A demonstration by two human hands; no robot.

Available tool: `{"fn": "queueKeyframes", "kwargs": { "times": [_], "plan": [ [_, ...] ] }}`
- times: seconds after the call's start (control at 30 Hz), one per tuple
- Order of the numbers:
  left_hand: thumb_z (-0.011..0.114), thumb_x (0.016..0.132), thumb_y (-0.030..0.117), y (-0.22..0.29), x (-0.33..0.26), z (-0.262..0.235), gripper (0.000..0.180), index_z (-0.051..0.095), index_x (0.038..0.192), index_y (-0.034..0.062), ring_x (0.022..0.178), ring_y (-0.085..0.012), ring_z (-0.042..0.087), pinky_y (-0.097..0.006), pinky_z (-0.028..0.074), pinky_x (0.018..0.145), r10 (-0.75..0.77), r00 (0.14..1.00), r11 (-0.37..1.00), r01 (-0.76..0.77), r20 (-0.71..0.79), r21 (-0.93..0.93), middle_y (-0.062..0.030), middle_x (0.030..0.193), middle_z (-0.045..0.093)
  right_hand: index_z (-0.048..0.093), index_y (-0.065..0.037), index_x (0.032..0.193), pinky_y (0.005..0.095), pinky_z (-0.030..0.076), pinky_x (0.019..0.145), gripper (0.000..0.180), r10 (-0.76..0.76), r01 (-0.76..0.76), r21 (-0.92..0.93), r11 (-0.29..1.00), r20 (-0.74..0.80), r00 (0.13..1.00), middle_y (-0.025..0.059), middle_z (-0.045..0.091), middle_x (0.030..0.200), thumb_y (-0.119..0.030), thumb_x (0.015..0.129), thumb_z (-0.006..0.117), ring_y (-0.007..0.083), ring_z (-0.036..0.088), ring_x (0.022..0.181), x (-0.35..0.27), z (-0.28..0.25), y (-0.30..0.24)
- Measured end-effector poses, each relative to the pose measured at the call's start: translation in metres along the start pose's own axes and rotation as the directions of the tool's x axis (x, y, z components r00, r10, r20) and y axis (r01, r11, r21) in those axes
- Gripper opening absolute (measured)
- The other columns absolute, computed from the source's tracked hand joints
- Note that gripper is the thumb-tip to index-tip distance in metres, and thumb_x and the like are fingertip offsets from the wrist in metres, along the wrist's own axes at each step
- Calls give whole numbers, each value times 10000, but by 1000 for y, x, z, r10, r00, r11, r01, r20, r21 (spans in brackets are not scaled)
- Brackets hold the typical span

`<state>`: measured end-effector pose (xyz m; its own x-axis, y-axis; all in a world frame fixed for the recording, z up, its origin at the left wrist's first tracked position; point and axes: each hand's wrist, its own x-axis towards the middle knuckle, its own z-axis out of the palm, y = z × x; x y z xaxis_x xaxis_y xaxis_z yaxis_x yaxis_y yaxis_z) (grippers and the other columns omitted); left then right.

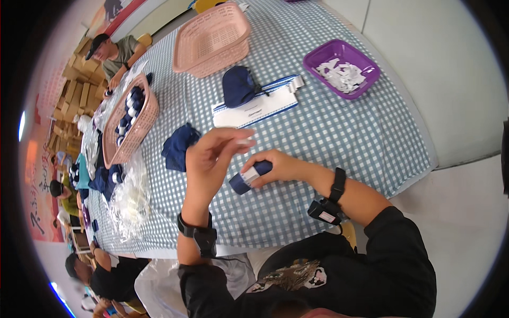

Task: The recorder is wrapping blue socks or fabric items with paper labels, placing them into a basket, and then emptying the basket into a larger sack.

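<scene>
My right hand [279,166] is closed round a rolled navy cloth [241,184] with a white paper band about its middle, resting at the tablecloth. Just left of it, my left hand [212,153] is raised with thumb and fingers brought together. Something small and pale shows at its fingertips, too small to make out. Beyond my left wrist lies a crumpled navy cloth [180,146]. Farther off, a navy fabric pouch [238,87] sits on flat white packaging [260,111] with blue edges.
A purple basket [371,77] of white paper strips stands at the back right. An empty pink basket [212,64] is at the back; another pink basket [147,114] holds banded navy rolls. Clear plastic bags [130,196] lie at left. Co-workers sit along the table's left side.
</scene>
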<state>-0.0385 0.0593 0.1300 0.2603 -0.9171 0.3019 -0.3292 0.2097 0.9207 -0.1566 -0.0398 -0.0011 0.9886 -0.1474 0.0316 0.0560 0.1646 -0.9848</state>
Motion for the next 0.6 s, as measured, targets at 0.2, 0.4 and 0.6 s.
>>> {"fn": "queueKeyframes", "kwargs": {
  "times": [0.2,0.4,0.6],
  "plan": [
    [622,815,38,-6,140,100,157,676,962,35,799,-208,643,-274,515,678,441,846,779,-527,300,340,-105,964,658,604,-7,1031,260,501,669,397,-89,45,-336,941,-117,989,79,647,872,-25,664,755,143,631,741,19,16,22],
    [616,819,129,-113,195,174,135,692,925,92,777,-246,626,-399,433,890,653,708,527,-680,269,510,-87,933,658,573,-36,1132,368,428,893,428,-366,283,-495,821,-77,928,110,592,1148,-163,751,722,239,541,1084,16,8,47],
    [545,831,98,-69,162,157,341,564,1168,147,908,-189,542,-451,261,958,350,907,497,-391,233,775,-40,771,598,545,-49,1181,359,420,908,410,-689,528,-584,616,-76,720,117,570,1188,-226,828,655,250,527,1115,38,1,58]
  ]
}}
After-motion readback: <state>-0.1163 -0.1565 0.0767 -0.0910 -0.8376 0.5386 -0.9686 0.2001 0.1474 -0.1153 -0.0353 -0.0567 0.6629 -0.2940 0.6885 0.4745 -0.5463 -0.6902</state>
